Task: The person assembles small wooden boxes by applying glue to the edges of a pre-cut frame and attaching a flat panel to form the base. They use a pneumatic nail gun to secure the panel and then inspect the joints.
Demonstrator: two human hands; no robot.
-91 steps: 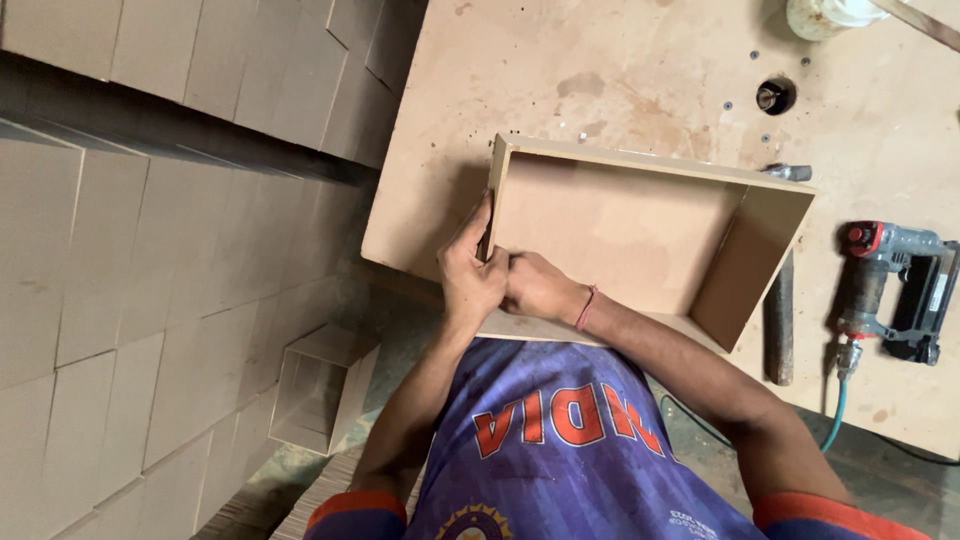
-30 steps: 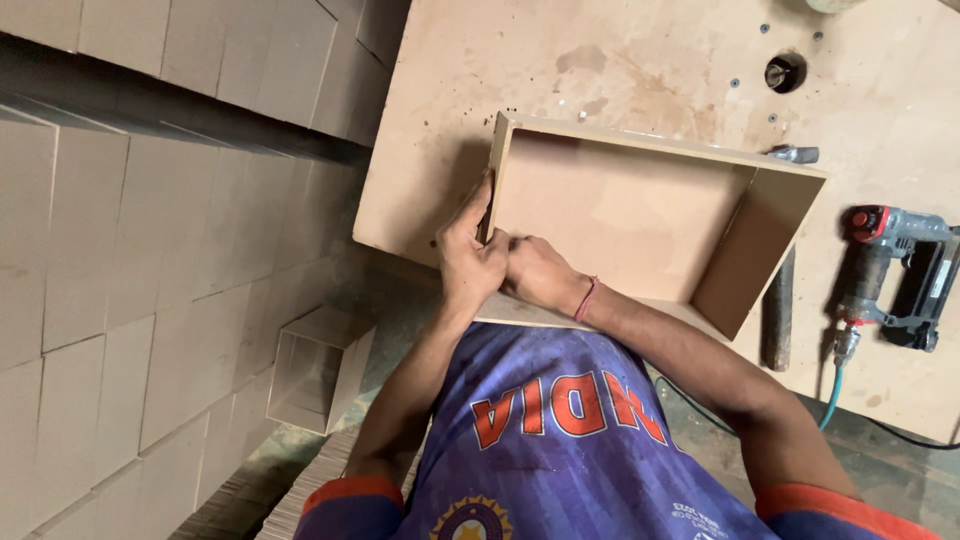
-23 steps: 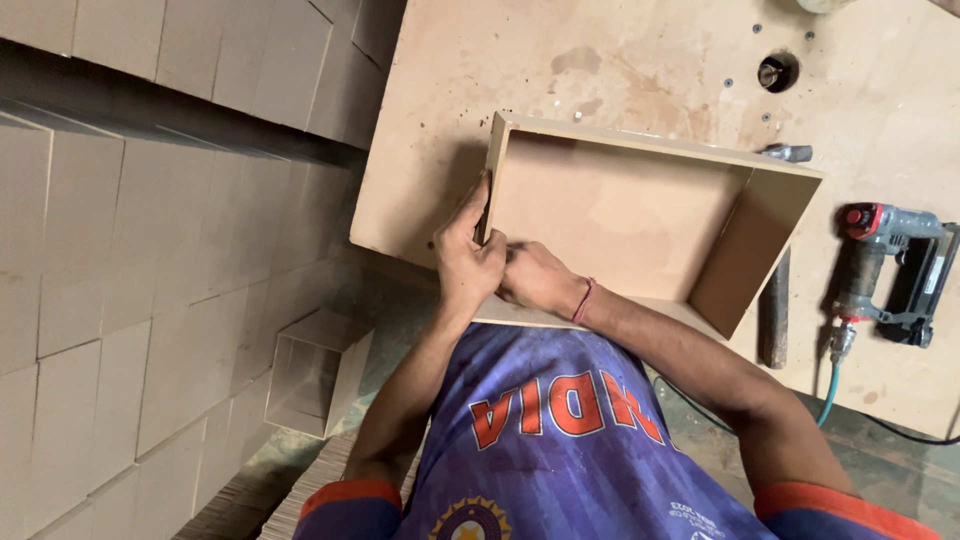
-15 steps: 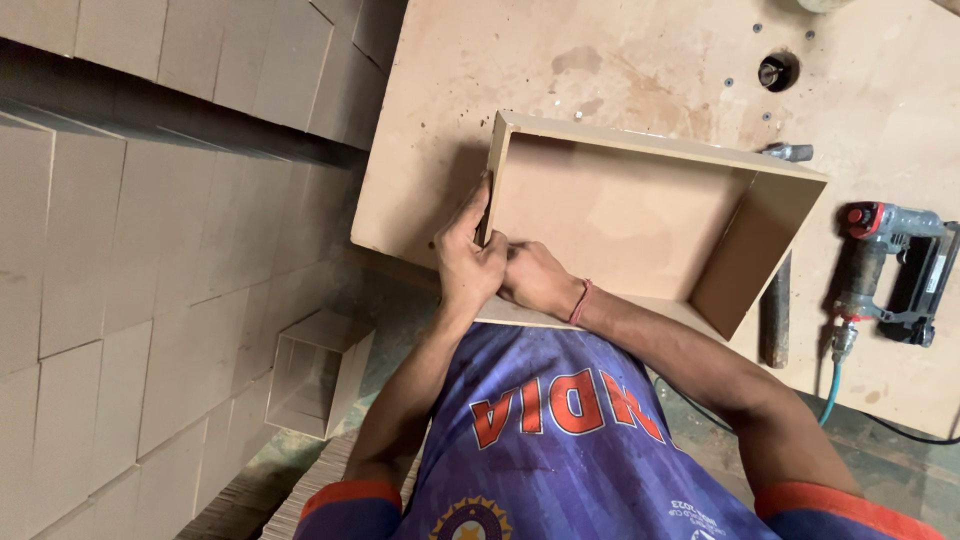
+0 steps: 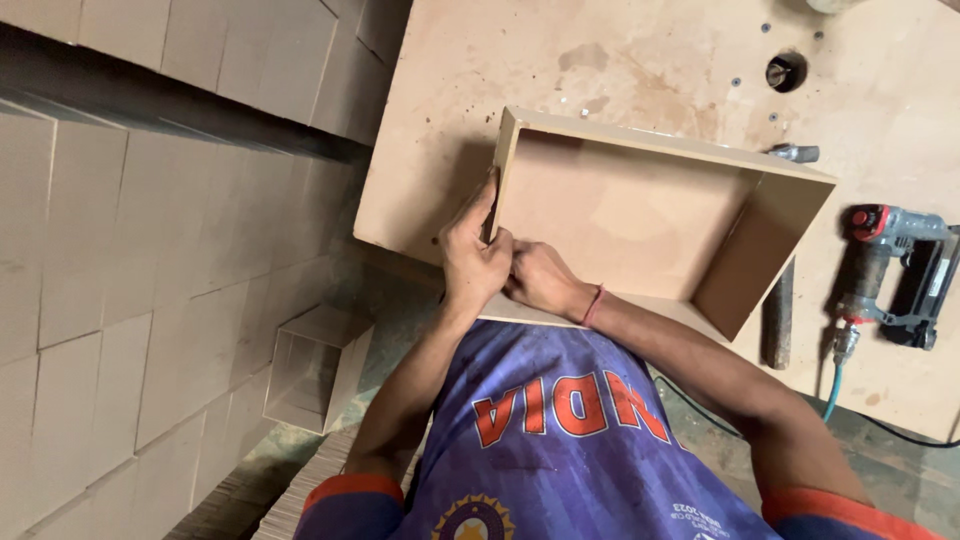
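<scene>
Stacks of pale, flat board panels [image 5: 150,250] fill the whole left side of the room, squared off in rows and matte like fibreboard. Next to them stands the desk [image 5: 620,60], a broad plywood sheet, tan and stained, with a round hole [image 5: 785,70] bored near its far side and a few small screw heads scattered about. On it rests one open box frame [image 5: 650,215], a shallow rectangle of smooth brown board with four thin walls and a flat back, its near-left corner sitting right at the desk's near edge. The person leans over it in a blue jersey with orange trim [image 5: 560,440]. Both hands meet at that near-left corner: the left hand [image 5: 472,262] is closed around the upright left wall, fingers running up its edge, and the right hand [image 5: 540,280], a red thread at its wrist, is curled tight against it, though whether it pinches anything small I cannot tell. One red-and-grey pneumatic nailer [image 5: 895,265] lies on the desk to the right, well apart, its teal hose [image 5: 832,385] trailing off the edge. One small open box [image 5: 315,365] of the same board sits on the floor below. A dark metal bar [image 5: 778,315] lies just beside the frame's right wall.
</scene>
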